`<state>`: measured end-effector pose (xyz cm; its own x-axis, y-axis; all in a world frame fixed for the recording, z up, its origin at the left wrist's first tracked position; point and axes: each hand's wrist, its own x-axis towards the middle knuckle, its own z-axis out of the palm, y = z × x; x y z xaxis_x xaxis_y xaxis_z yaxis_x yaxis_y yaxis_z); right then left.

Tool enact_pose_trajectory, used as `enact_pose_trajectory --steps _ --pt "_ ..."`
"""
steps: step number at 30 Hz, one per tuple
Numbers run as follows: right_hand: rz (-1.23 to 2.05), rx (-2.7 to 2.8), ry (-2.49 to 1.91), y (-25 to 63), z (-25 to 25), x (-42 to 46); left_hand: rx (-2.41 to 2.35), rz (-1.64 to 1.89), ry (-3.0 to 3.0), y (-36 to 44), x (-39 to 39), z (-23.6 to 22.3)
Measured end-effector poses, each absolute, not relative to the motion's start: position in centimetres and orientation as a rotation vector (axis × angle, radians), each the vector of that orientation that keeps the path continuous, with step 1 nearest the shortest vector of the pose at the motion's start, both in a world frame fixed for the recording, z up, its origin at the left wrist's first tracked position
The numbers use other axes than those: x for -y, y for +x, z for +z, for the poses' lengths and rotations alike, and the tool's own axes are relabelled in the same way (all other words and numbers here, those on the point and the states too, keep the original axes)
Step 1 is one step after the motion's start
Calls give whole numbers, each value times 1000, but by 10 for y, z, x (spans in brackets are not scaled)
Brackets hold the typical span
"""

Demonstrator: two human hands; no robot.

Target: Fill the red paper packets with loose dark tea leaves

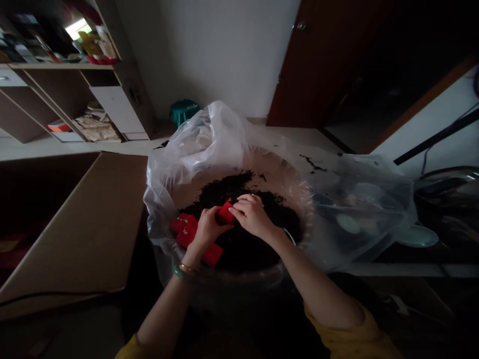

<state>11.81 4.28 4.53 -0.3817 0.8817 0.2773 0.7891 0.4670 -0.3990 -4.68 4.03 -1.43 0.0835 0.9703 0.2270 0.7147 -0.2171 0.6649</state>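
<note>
Both my hands are over a round container (277, 162) lined with clear plastic, which holds a heap of dark loose stuff that looks like tea leaves (262, 254). My left hand (208, 229) grips the left side of a small red packet (225, 213), its thumb stretched along the lower edge. From the right, the fingers of my right hand (251, 214) pinch the packet's upper edge. More red packets (187, 230) with small pale marks lie beside and under my left hand. The packet's inside is too dark to make out.
An open cardboard box (86, 219) stands at the left. Clear plastic sheeting (359, 204) spreads to the right, with dark scraps (313, 163) near it. Behind are a teal bin (184, 111), a shelf unit (119, 94) and a brown door (295, 80).
</note>
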Motion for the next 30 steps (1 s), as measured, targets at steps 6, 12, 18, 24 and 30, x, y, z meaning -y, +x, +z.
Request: enact_pose_trajectory --steps 6,12,18,24,30 --pt "314 2228 -1399 130 48 -48 -1567 903 1955 -48 -35 -9" --pt "300 2277 -1330 137 50 -49 -1503 872 1862 -53 -34 -12" --pt "236 2314 -1173 132 54 -42 -1344 925 1603 -47 -35 -6" --pt "313 2376 -1143 128 55 -42 -1026 967 1347 -39 -28 2" --pt "399 1995 -1137 144 56 -47 -965 938 990 -41 -25 4"
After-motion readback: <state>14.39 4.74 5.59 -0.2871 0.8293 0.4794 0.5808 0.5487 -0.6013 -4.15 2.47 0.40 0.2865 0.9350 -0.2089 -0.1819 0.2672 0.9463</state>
